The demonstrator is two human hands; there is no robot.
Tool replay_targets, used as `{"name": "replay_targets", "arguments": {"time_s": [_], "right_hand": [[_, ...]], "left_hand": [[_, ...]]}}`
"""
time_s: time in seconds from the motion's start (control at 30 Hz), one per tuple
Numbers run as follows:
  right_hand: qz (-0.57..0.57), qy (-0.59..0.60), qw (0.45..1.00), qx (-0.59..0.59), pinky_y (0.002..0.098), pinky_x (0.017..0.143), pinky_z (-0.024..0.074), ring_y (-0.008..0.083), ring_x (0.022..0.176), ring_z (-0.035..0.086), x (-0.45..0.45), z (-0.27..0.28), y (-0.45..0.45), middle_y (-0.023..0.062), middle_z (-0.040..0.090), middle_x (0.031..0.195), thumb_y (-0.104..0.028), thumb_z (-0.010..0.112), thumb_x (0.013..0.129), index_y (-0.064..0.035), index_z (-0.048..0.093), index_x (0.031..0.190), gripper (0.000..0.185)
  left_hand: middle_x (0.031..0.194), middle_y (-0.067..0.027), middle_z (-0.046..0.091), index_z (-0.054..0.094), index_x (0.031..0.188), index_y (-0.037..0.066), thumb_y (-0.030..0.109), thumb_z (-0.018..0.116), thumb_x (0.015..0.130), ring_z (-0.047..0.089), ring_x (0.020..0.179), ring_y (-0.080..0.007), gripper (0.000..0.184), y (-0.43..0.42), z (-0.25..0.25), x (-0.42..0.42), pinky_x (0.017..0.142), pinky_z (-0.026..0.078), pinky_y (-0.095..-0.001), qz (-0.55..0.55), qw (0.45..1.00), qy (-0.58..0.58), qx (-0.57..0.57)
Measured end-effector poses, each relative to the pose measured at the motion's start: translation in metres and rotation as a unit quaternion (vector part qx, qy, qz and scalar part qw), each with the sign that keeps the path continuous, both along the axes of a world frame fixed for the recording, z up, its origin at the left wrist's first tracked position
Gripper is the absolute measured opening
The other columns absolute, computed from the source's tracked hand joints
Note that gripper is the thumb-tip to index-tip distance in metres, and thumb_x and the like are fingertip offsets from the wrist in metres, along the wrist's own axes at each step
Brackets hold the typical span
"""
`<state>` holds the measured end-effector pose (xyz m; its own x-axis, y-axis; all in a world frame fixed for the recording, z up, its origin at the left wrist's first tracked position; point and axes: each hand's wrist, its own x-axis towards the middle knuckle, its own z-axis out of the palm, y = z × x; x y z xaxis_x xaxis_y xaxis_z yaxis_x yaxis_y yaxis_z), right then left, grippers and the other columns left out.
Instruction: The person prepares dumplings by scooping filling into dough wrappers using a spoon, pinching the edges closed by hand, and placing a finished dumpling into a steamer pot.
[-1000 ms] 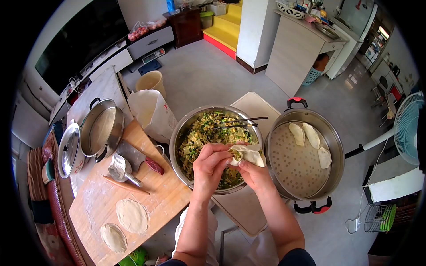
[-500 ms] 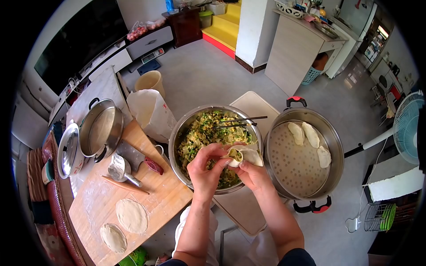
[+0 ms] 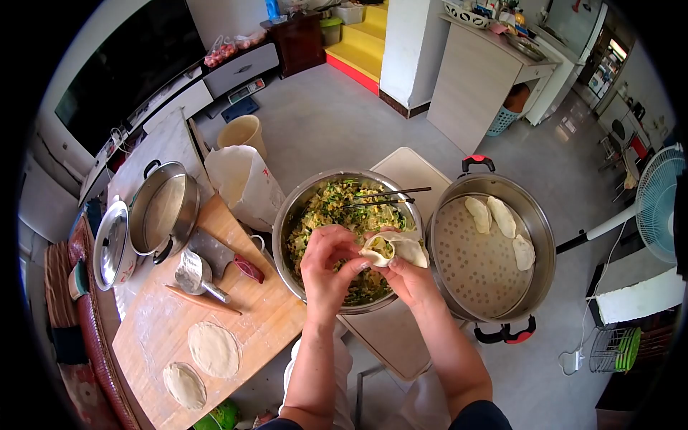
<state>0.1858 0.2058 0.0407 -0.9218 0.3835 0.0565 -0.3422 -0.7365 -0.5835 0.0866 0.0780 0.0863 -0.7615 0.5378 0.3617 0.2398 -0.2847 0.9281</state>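
Observation:
Both my hands hold a partly closed dumpling (image 3: 403,248) above a steel bowl of chopped vegetable filling (image 3: 330,208). My left hand (image 3: 328,266) pinches the dumpling's left end, where green and yellow filling shows in the opening. The fingers of my right hand (image 3: 410,278) are closed on the right side of the wrapper, where the dough is folded over. Black chopsticks (image 3: 387,197) lie across the bowl's right part. To the right, a steamer pot (image 3: 548,251) holds three finished dumplings (image 3: 502,216) on its perforated base.
A wooden board (image 3: 269,315) at left carries two dough wrappers (image 3: 214,349), a rolling pin (image 3: 202,299), a metal scoop (image 3: 195,274) and a cleaver (image 3: 217,252). Behind it stand a steel pan (image 3: 192,197) and a paper flour bag (image 3: 247,186). A fan (image 3: 656,204) stands at right.
My hands have shifted slightly, and the dumpling's open end is turned a little more upward. My left fingers sit a bit farther left; the surrounding things have stayed put.

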Motion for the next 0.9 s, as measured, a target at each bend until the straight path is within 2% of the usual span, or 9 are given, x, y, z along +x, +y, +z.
{"name": "replay_targets", "arguments": {"time_s": [0.1, 0.2, 0.37, 0.47, 0.5, 0.6, 0.7, 0.8, 0.9], "right_hand": [[-0.011, -0.004, 1.0, 0.017, 0.0346, 0.092, 0.054, 0.0229, 0.117, 0.059, 0.0, 0.001, 0.0, 0.0154, 0.057, 0.133, -0.012, 0.078, 0.082, -0.0072, 0.045, 0.137, 0.064], [-0.015, -0.005, 0.999, 0.035, 0.0352, 0.094, 0.053, 0.0231, 0.118, 0.059, 0.001, 0.003, -0.001, 0.0152, 0.057, 0.132, -0.011, 0.078, 0.082, -0.0071, 0.045, 0.137, 0.064], [-0.021, -0.013, 0.997, 0.068, 0.0363, 0.094, 0.0522, 0.0222, 0.118, 0.058, -0.001, 0.003, -0.002, 0.0135, 0.057, 0.131, -0.01, 0.077, 0.083, -0.007, 0.045, 0.136, 0.062], [-0.014, 0.003, 0.998, 0.067, 0.0367, 0.096, 0.053, 0.0223, 0.118, 0.058, -0.003, -0.003, -0.002, 0.0153, 0.058, 0.129, 0.001, 0.071, 0.086, -0.0036, 0.048, 0.133, 0.053], [-0.011, 0.0, 0.998, 0.055, 0.0366, 0.095, 0.0531, 0.0221, 0.118, 0.058, -0.003, -0.002, -0.003, 0.0149, 0.058, 0.129, 0.0, 0.071, 0.085, -0.0037, 0.047, 0.133, 0.053], [-0.01, -0.007, 1.0, 0.026, 0.0365, 0.095, 0.0534, 0.0217, 0.118, 0.058, -0.002, -0.002, -0.007, 0.0136, 0.058, 0.127, 0.0, 0.072, 0.085, -0.0039, 0.047, 0.133, 0.054], [-0.009, -0.014, 1.0, 0.011, 0.0369, 0.094, 0.0533, 0.0217, 0.117, 0.059, -0.002, -0.003, -0.008, 0.0127, 0.058, 0.127, -0.001, 0.073, 0.084, -0.004, 0.047, 0.133, 0.056], [0.009, -0.015, 1.0, -0.002, 0.0373, 0.095, 0.0531, 0.0218, 0.116, 0.059, -0.001, 0.0, -0.007, 0.0123, 0.059, 0.126, -0.002, 0.075, 0.083, -0.0037, 0.047, 0.133, 0.057], [0.018, -0.013, 1.0, 0.004, 0.0372, 0.096, 0.0528, 0.0216, 0.115, 0.059, -0.001, -0.002, -0.007, 0.012, 0.06, 0.125, -0.002, 0.076, 0.082, -0.0029, 0.049, 0.132, 0.057]], "left_hand": [[0.11, -0.0083, 0.055, 0.066, 0.1, -0.004, -0.003, 0.075, 0.08, 0.062, 0.092, -0.0155, 0.022, -0.002, -0.007, -0.007, 0.081, 0.055, -0.0268, -0.045, 0.999, -0.017, -0.001], [0.109, -0.0074, 0.056, 0.068, 0.098, -0.005, -0.003, 0.073, 0.083, 0.062, 0.092, -0.0154, 0.016, -0.004, -0.005, -0.009, 0.08, 0.054, -0.0264, -0.032, 0.999, 0.01, -0.043], [0.104, -0.0075, 0.058, 0.069, 0.093, -0.004, -0.007, 0.07, 0.081, 0.061, 0.09, -0.0149, 0.013, -0.005, 0.0, -0.008, 0.079, 0.054, -0.0263, -0.015, 0.999, 0.006, -0.045], [0.1, -0.0075, 0.059, 0.07, 0.092, -0.001, -0.007, 0.07, 0.079, 0.061, 0.087, -0.0158, 0.014, -0.006, 0.002, -0.008, 0.074, 0.052, -0.0278, 0.004, 0.997, 0.036, -0.069], [0.098, -0.0075, 0.06, 0.07, 0.091, 0.0, -0.007, 0.07, 0.078, 0.061, 0.086, -0.0163, 0.015, -0.006, 0.003, -0.008, 0.073, 0.052, -0.0285, 0.011, 0.995, 0.05, -0.082], [0.096, -0.0073, 0.061, 0.07, 0.091, 0.002, -0.005, 0.071, 0.076, 0.061, 0.084, -0.019, 0.017, -0.003, 0.009, -0.01, 0.071, 0.05, -0.0305, 0.055, 0.956, 0.263, -0.12], [0.095, -0.0071, 0.061, 0.071, 0.09, 0.004, -0.007, 0.071, 0.074, 0.06, 0.084, -0.021, 0.02, -0.002, 0.015, -0.004, 0.072, 0.05, -0.0314, 0.071, 0.959, 0.251, -0.115], [0.092, -0.0067, 0.061, 0.071, 0.09, 0.004, -0.009, 0.072, 0.072, 0.061, 0.082, -0.0191, 0.022, -0.002, 0.012, -0.003, 0.071, 0.05, -0.0294, 0.058, 0.982, 0.161, -0.08], [0.089, -0.0059, 0.061, 0.068, 0.089, 0.003, -0.009, 0.074, 0.071, 0.06, 0.077, -0.0166, 0.022, -0.002, 0.014, -0.001, 0.068, 0.05, -0.028, 0.045, 0.989, 0.118, -0.071]]}}
